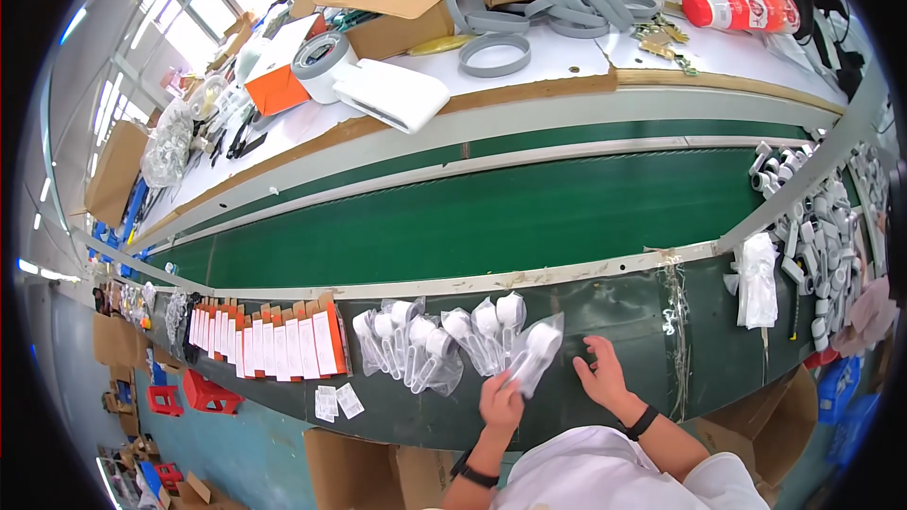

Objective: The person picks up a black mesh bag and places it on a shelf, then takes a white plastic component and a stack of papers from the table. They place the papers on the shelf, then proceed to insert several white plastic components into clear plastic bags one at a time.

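My left hand [501, 402] is closed on the lower end of a bagged white device [540, 345], a round-headed piece with a handle inside clear plastic. The device is tilted, its round head up and to the right. To its left, several similar bagged devices [416, 345] lie in a loose row on the dark green bench top. My right hand [602, 375] is a little to the right of the held bag, fingers apart, holding nothing, just above the bench. Both wrists wear dark bands.
A row of orange-and-white boxes [283, 340] stands left, with small white paper slips [337, 401] in front. Beyond the bench runs a green conveyor belt [472, 217]. White-and-grey parts [822, 236] are heaped at the right near stacked white bags [758, 281]. Open cartons [354, 472] stand below.
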